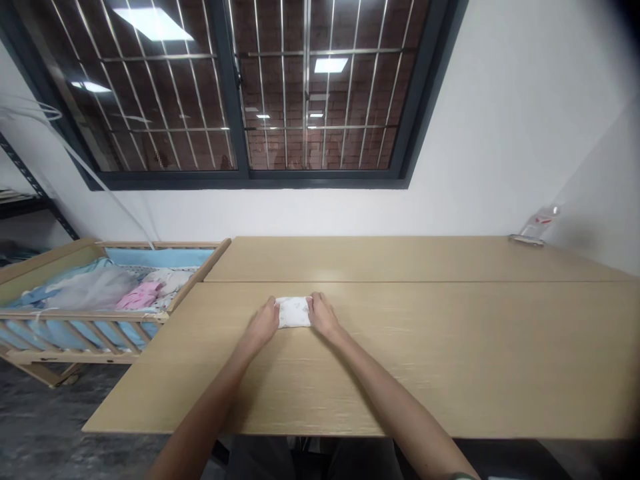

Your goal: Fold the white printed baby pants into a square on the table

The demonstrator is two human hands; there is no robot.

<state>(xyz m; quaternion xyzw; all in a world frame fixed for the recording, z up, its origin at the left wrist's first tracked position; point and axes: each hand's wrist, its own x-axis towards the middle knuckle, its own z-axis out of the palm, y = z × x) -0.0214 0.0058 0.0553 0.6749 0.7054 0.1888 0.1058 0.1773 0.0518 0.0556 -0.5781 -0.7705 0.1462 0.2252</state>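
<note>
Cloth [294,312], white w/ faint print, folded to a soft rectangle, on smooth wood-grain table [450,353], approx 10 o'clock of its middle. L hand [263,323] clamped on cloth's 9 o'clock end, R hand [325,316] on its 3 o'clock. Slatted wooden crib [199,277] at table's 9.

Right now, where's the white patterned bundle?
In the head view, the white bundle is just left of centre, over the wooden table, between the left hand and right hand.
</note>
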